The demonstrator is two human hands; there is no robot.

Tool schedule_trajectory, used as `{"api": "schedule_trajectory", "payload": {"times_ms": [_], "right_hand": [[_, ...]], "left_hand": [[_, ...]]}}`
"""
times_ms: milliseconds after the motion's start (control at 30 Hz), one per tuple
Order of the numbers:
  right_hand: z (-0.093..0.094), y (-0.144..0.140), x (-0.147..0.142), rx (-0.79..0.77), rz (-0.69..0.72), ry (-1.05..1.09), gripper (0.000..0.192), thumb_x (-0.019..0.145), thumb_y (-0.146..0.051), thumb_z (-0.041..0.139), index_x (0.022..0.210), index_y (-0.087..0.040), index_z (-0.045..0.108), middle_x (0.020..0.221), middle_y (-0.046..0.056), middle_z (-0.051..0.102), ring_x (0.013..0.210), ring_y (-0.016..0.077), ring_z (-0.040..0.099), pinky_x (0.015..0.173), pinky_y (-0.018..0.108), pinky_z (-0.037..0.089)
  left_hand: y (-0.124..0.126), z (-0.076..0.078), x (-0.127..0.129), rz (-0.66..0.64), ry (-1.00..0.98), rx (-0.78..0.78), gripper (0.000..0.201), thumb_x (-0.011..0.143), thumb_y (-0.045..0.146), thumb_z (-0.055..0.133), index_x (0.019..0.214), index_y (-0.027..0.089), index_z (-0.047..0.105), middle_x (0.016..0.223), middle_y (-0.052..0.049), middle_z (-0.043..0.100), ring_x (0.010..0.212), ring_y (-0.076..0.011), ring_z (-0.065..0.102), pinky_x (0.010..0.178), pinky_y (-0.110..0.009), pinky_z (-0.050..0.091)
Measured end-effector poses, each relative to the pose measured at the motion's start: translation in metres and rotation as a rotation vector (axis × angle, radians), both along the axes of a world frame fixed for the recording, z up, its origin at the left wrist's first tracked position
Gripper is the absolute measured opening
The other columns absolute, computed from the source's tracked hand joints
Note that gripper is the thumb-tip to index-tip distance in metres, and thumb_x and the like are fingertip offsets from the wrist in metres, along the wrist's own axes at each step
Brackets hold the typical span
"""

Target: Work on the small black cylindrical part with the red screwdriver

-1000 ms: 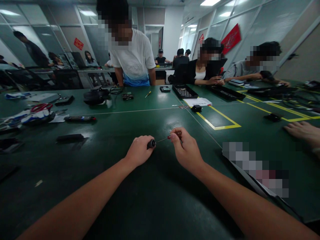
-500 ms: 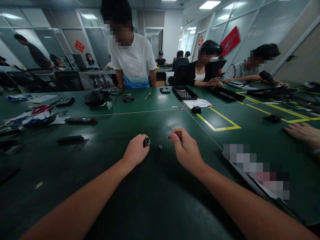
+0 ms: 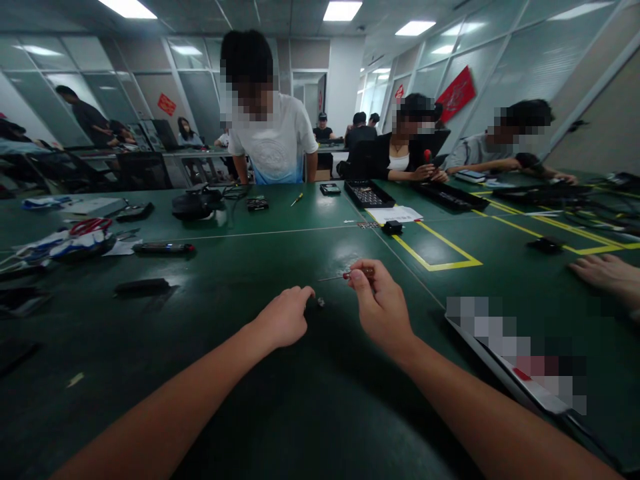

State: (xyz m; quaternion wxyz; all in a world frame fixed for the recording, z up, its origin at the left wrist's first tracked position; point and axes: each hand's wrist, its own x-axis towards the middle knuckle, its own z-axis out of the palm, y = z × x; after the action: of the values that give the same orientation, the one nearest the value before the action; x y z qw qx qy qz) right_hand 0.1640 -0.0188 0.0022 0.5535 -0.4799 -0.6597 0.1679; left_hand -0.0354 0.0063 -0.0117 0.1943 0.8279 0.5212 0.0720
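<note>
My right hand (image 3: pixel 383 297) is closed around a small screwdriver (image 3: pixel 369 271) with a brownish handle and a red collar. Its thin shaft points left, above the green table. To the left of it, my left hand (image 3: pixel 287 315) reaches out with the index finger extended and the other fingers curled in. The black cylindrical piece seen in this hand earlier is out of sight, so what the palm holds is hidden. Just beside that fingertip, a small metal part (image 3: pixel 321 303) lies on the table; whether they touch I cannot tell.
A black pen-shaped tool (image 3: pixel 164 248) and a dark bar (image 3: pixel 143 287) lie to the left. Ahead are a yellow screwdriver (image 3: pixel 297 199), a black parts tray (image 3: pixel 369 195) and a small black block (image 3: pixel 393 227). At right rest a clipboard-like board (image 3: pixel 500 367) and another person's hand (image 3: pixel 603 272).
My left hand has turned and moved right toward the small metal part, its index finger now stretched out; the black cylinder dropped from view. My right hand shifted slightly right with the screwdriver.
</note>
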Motion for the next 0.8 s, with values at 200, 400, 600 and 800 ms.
{"api": "schedule_trajectory", "payload": {"times_ms": [200,400,600,800], "right_hand": [[0.001,-0.002,-0.001,0.016,0.011,-0.004,0.014,0.103,-0.033,0.049,0.1,-0.024,0.059,0.086,0.003,0.072,0.078,0.0208,0.068,0.073,0.036,0.05],[0.001,-0.004,0.0,0.034,0.025,0.007,0.014,0.103,-0.033,0.049,0.102,-0.024,0.06,0.086,0.003,0.071,0.078,0.0201,0.067,0.072,0.035,0.05],[0.0,-0.005,0.001,0.034,0.041,0.011,0.015,0.104,-0.035,0.049,0.104,-0.025,0.06,0.088,0.003,0.071,0.08,0.0203,0.067,0.074,0.036,0.051],[-0.002,-0.004,0.001,0.011,0.044,0.017,0.015,0.103,-0.036,0.05,0.104,-0.025,0.06,0.088,0.003,0.071,0.08,0.021,0.068,0.075,0.037,0.052]], "left_hand": [[0.008,0.002,0.022,-0.072,0.068,0.063,0.032,0.093,0.026,0.059,0.122,0.019,0.07,0.114,-0.015,0.067,0.106,-0.0331,0.064,0.09,-0.046,0.052],[0.017,-0.003,0.021,-0.103,0.031,0.091,0.021,0.093,0.022,0.058,0.103,0.021,0.077,0.105,-0.011,0.07,0.099,-0.0276,0.066,0.084,-0.039,0.051],[0.02,0.003,-0.014,0.02,-0.233,-0.055,0.024,0.096,0.031,0.055,0.107,0.021,0.073,0.104,-0.006,0.073,0.091,-0.0215,0.067,0.078,-0.033,0.05],[-0.001,0.021,-0.087,0.504,-0.759,-0.411,0.024,0.093,0.031,0.062,0.113,0.019,0.069,0.091,-0.003,0.069,0.064,-0.0111,0.055,0.051,-0.021,0.04]]}}
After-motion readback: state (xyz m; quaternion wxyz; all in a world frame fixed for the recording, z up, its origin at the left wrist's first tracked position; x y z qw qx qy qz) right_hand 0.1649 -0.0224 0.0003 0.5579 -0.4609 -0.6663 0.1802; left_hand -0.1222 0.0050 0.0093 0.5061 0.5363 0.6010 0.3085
